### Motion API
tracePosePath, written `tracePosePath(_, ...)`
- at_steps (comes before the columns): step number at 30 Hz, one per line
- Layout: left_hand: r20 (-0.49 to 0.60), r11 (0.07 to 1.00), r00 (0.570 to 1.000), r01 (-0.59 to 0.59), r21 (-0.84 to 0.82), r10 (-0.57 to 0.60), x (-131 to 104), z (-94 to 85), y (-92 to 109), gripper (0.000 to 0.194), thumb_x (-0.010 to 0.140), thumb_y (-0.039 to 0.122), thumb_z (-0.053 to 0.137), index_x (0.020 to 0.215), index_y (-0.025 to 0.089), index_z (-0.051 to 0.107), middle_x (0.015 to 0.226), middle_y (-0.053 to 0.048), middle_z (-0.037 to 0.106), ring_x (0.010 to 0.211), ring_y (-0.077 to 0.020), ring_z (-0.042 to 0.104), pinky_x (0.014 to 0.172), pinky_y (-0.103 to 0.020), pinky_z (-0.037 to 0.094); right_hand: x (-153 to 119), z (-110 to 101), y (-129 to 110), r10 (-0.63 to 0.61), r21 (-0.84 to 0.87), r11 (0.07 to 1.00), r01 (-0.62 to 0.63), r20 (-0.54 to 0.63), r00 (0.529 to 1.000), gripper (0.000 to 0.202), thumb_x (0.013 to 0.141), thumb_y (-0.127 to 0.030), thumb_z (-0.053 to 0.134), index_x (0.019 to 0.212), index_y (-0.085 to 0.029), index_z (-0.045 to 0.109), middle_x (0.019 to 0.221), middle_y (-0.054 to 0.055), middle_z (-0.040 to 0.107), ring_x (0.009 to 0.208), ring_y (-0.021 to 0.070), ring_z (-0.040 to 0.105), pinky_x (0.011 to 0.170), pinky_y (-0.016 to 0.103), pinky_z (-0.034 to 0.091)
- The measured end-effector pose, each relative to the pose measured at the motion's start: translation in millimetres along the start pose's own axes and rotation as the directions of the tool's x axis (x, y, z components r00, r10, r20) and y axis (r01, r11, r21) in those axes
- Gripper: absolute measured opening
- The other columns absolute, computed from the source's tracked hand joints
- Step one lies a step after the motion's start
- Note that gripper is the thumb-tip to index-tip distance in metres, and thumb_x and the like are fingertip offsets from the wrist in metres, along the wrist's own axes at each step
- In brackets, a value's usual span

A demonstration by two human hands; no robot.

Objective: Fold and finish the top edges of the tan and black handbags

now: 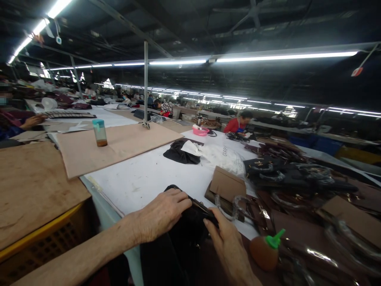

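Note:
A black bag (pixel 186 234) lies at the near edge of the white table, its opening toward me. My left hand (pixel 166 208) is closed over the bag's far left edge, fingers bent onto the rim. The right edge of that rim is pinched between the thumb and fingers of my right hand (pixel 223 236). What lies under my left fingers is hidden. A squeeze bottle (pixel 264 252) with a green nozzle and amber liquid stands just right of my right hand. Beyond it lie brown bags (pixel 293 230) with plastic-wrapped handles.
Tan boards (pixel 228 184) rest among the bags. Further back are black cloth (pixel 183 153), a white plastic sack (pixel 223 157) and a pink basket (pixel 200 130). A blue-lidded bottle (pixel 100 133) stands on a beige board (pixel 125 145). A yellow crate (pixel 44 238) is at left. Other people work beyond.

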State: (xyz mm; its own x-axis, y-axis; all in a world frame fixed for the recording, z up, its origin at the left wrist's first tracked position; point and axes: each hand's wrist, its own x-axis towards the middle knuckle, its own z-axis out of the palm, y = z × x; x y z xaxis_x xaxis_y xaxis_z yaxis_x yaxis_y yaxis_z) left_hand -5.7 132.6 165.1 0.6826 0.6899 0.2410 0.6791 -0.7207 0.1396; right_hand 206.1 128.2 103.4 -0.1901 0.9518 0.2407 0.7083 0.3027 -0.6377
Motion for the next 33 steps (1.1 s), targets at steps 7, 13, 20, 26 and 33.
tracePosePath(7,-0.022,0.984,0.991,0.132,0.119,-0.130,12,18.2,-7,0.012,0.083,0.024,0.051,0.074,0.018,0.056,0.078,-0.003,0.059,0.078,-0.0182,0.049,0.077,-0.035,0.037,10,5,9,-0.160,-0.019,0.987,0.159,-0.050,0.986,0.030,0.086,-0.029,0.041,0.114,-0.022,0.049,0.110,0.005,0.057,0.101,0.0199,0.053,0.087,0.032,0.042)
tracePosePath(13,-0.225,0.966,0.952,0.236,0.107,-0.208,15,25.7,-11,0.013,0.082,0.020,0.052,0.072,0.017,0.060,0.094,-0.006,0.057,0.090,-0.0218,0.046,0.078,-0.038,0.036,21,4,-2,-0.201,-0.116,0.974,0.193,-0.061,0.978,0.024,0.089,-0.030,0.039,0.104,-0.021,0.056,0.091,0.004,0.057,0.081,0.0184,0.056,0.072,0.029,0.044)
tracePosePath(20,-0.231,0.959,0.934,0.246,-0.140,-0.273,16,22.8,-19,0.009,0.079,0.016,0.054,0.071,0.018,0.058,0.097,-0.001,0.061,0.093,-0.0186,0.048,0.087,-0.036,0.036,29,3,-2,-0.255,-0.162,0.957,0.240,-0.075,0.964,0.023,0.090,-0.031,0.038,0.094,-0.021,0.058,0.081,0.003,0.055,0.070,0.0160,0.055,0.064,0.027,0.043)
tracePosePath(26,-0.214,0.936,0.914,0.317,-0.151,-0.344,26,19.6,-20,0.012,0.078,0.014,0.054,0.067,0.017,0.056,0.089,0.000,0.061,0.089,-0.0174,0.049,0.079,-0.030,0.039,36,9,-3,-0.254,-0.162,0.956,0.245,-0.038,0.967,0.022,0.087,-0.031,0.046,0.105,-0.021,0.054,0.093,0.004,0.053,0.078,0.0170,0.054,0.072,0.028,0.042)
tracePosePath(33,-0.208,0.915,0.891,0.385,-0.122,-0.403,28,22.3,-25,0.008,0.079,0.016,0.054,0.071,0.018,0.055,0.083,0.000,0.061,0.087,-0.0173,0.049,0.075,-0.028,0.039,43,10,-4,-0.228,-0.059,0.973,0.223,-0.079,0.971,0.015,0.086,-0.028,0.047,0.087,-0.020,0.060,0.080,0.002,0.052,0.073,0.0162,0.051,0.069,0.028,0.038)
